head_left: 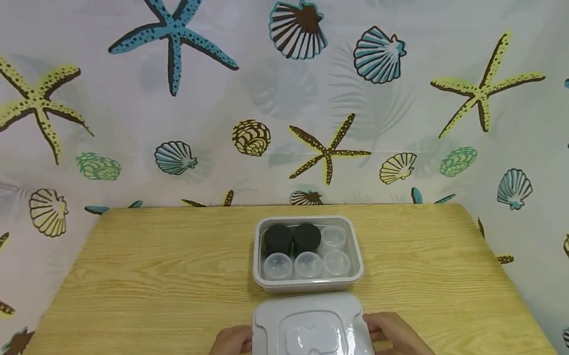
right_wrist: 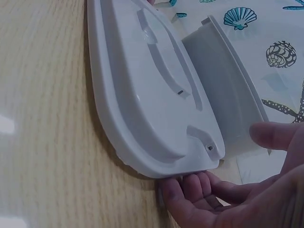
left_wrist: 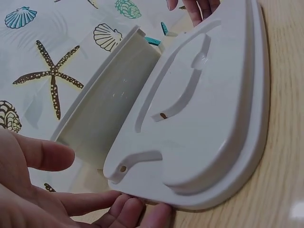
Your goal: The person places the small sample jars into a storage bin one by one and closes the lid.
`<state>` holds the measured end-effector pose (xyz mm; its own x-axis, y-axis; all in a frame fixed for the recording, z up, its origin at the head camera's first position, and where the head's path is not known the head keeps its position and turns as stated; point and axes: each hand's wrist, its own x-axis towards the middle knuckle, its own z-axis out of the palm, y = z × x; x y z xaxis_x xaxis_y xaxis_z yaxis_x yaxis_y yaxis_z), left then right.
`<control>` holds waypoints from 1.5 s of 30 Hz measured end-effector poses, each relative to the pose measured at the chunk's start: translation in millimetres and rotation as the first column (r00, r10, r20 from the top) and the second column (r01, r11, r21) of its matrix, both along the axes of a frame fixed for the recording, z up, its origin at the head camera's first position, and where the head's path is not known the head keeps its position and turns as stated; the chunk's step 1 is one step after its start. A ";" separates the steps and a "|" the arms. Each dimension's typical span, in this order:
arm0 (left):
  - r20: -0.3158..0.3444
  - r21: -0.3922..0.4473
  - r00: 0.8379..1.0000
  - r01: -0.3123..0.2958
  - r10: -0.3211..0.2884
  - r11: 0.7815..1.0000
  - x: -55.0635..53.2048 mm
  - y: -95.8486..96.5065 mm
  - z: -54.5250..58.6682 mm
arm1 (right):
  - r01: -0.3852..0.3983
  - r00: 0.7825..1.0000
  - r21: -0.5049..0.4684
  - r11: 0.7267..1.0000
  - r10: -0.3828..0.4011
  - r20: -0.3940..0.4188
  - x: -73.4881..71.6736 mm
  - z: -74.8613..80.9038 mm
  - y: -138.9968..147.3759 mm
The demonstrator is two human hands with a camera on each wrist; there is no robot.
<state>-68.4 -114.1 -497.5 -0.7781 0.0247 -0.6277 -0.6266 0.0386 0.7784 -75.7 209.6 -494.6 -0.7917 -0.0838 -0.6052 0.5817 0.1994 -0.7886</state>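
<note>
A glossy white lid (head_left: 312,336) lies flat on the table at the near side, its raised middle panel facing up. At its left edge is my left hand (head_left: 228,350); the fingertips touch the rim, and in the left wrist view the thumb (left_wrist: 52,156) stands apart from it. My right hand (head_left: 395,336) mirrors this on the right side, with fingers (right_wrist: 192,190) against the rim and thumb raised clear. Just beyond the lid stands a white rectangular box (head_left: 309,285), uncovered, holding several small round containers: two black ones (head_left: 292,237) and several clear ones (head_left: 308,264).
The wooden table (head_left: 170,268) extends left and right of the box. Behind and around it hangs a white cloth (head_left: 275,184) printed with starfish and shells, meeting the table's back edge.
</note>
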 end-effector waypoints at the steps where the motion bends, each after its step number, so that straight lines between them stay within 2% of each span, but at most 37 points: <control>1: 0.005 0.003 1.000 -0.001 0.001 1.000 0.8 -0.1 0.2 | -0.004 1.000 -0.008 1.000 0.004 -0.003 0.9 0.2 0.3; 10: 0.013 0.009 1.000 0.020 -0.020 1.000 7.4 -2.5 -0.5 | -0.059 0.998 -0.034 0.998 0.060 0.012 7.1 3.4 4.8; 15: 0.020 -0.007 0.999 0.044 -0.044 0.999 9.4 -5.6 2.9 | -0.070 0.997 -0.071 0.995 0.071 0.019 10.2 5.1 4.6; 18: 0.016 0.008 0.999 0.036 -0.036 0.999 12.3 -7.8 5.6 | -0.070 0.997 -0.079 0.994 0.072 0.014 11.8 6.2 4.5; 25: -0.001 0.022 1.000 0.005 -0.005 1.000 18.4 -7.3 14.6 | -0.073 0.997 -0.036 0.997 0.072 -0.028 16.0 14.7 5.2; 30: -0.014 0.025 1.000 0.017 -0.017 1.000 18.8 -7.3 22.1 | -0.062 0.997 -0.002 0.998 0.062 -0.035 15.9 21.0 6.5; 38: -0.052 0.011 0.998 0.036 -0.036 0.999 17.9 -6.1 28.0 | -0.014 0.999 0.009 1.000 0.015 -0.043 15.8 26.6 7.3; 45: -0.170 0.015 0.981 0.100 -0.096 0.995 17.3 -8.6 32.1 | 0.070 0.988 -0.021 0.997 -0.073 -0.134 14.9 33.6 8.2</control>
<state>-51.0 -122.7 -465.4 -0.8661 0.1192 -0.4855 -0.4799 0.0739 0.8742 -60.8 217.8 -461.0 -0.8700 -0.0327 -0.4920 0.4826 0.1480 -0.8632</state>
